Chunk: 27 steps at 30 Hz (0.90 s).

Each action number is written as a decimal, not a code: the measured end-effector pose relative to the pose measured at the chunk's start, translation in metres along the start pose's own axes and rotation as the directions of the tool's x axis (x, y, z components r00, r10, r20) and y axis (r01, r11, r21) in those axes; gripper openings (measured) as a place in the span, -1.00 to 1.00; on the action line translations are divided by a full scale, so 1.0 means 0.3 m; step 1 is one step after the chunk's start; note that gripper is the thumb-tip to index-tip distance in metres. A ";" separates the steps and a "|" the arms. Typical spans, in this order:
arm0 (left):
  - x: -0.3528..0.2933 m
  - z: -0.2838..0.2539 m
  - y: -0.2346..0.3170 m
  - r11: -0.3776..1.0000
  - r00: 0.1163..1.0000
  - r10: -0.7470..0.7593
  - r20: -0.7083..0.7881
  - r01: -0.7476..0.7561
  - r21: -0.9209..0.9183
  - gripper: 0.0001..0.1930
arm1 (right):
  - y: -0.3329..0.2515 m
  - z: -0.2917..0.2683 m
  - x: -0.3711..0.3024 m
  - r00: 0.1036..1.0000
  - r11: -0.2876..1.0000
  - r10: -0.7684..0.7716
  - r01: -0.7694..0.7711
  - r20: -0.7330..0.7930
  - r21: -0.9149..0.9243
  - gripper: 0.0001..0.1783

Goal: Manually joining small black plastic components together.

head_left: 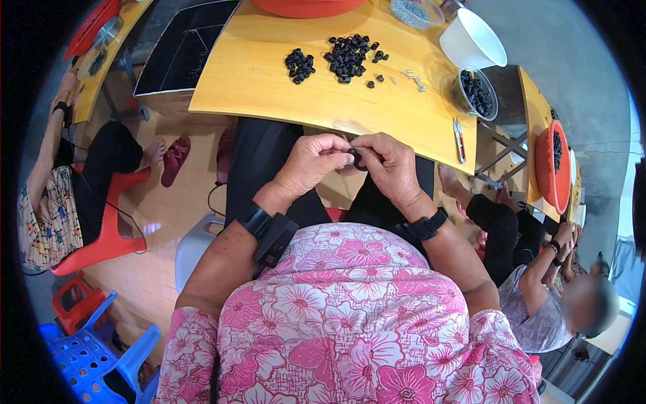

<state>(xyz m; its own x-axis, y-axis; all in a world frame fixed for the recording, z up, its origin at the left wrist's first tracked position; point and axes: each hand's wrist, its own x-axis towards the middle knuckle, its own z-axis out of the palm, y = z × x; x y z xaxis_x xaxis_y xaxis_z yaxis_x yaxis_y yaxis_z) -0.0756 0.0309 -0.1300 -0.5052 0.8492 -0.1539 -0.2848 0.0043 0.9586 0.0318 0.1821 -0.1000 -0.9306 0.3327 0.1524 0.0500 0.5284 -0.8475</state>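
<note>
My left hand (311, 163) and my right hand (389, 165) meet over my lap, just off the table's near edge. Between their fingertips they pinch a small black ring-like part (356, 157); the fingers cover some of it. Both hands are closed on this one piece. On the yellow table (269, 101) lie a small heap of black parts (299, 65) and a larger heap of black parts (348, 58). To their right are several small shiny pieces (418, 82). A pair of tweezers or snips with red handles (460, 143) lies near the right edge.
A clear tub of black parts (476, 93) and a tilted white bucket (473, 42) stand at the table's right. A red basin (309, 5) sits at the far edge. Another person (538, 289) sits at right, one (60, 202) at left. A blue chair (91, 353) stands lower left.
</note>
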 end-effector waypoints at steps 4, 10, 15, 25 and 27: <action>0.006 -0.002 -0.016 1.000 1.000 0.011 -0.009 -0.011 -0.019 -0.85 | 0.005 -0.013 -0.001 0.994 0.991 -0.106 0.105 -0.005 -0.079 -0.88; 0.010 0.001 -0.020 1.000 1.000 0.011 -0.022 -0.011 -0.012 -0.84 | -0.003 -0.030 0.006 0.919 0.860 -0.385 0.389 0.081 -0.331 -0.72; 0.000 -0.002 -0.019 0.995 0.999 -0.029 -0.036 0.025 -0.101 -0.84 | -0.008 -0.052 0.042 0.912 0.849 -0.394 0.409 0.113 -0.336 -0.74; 0.022 -0.005 -0.030 0.987 0.999 -0.035 -0.028 0.030 -0.160 -0.83 | 0.074 -0.081 0.276 0.975 0.950 -0.070 0.001 -0.211 -0.313 -0.77; 0.025 -0.005 -0.034 0.984 0.999 -0.025 -0.024 0.020 -0.179 -0.83 | 0.079 -0.070 0.304 0.974 0.942 -0.083 0.008 -0.211 -0.335 -0.76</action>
<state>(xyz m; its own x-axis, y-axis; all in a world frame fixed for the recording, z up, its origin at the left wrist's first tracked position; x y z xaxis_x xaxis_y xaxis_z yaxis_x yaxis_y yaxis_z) -0.0776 0.0365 -0.1414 -0.5176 0.8357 -0.1837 -0.4361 -0.0730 0.8969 -0.0442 0.2414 -0.0955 -0.8341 0.4446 0.3264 0.1609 0.7622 -0.6270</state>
